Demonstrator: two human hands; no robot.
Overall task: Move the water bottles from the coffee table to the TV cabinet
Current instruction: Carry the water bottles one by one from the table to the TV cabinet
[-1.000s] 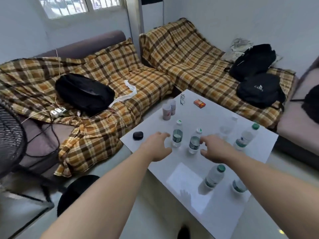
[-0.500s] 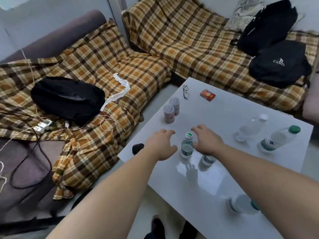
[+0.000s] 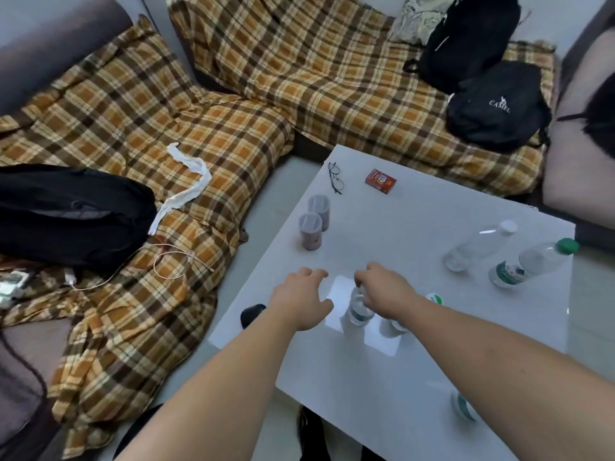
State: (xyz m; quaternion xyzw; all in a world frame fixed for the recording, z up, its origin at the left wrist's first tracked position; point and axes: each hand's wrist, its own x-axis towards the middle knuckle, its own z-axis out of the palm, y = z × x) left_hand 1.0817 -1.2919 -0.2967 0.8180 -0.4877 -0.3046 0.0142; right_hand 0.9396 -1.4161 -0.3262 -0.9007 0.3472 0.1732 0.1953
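White coffee table (image 3: pixel 416 227) carries the water bottles; my right hand (image 3: pixel 386 289) seems clenched over the top of one bottle (image 3: pixel 357 311), a second bottle (image 3: pixel 394 327) half hidden under my wrist. My left hand (image 3: pixel 301 299) hovers released beside them, near two cups (image 3: pixel 311 231).
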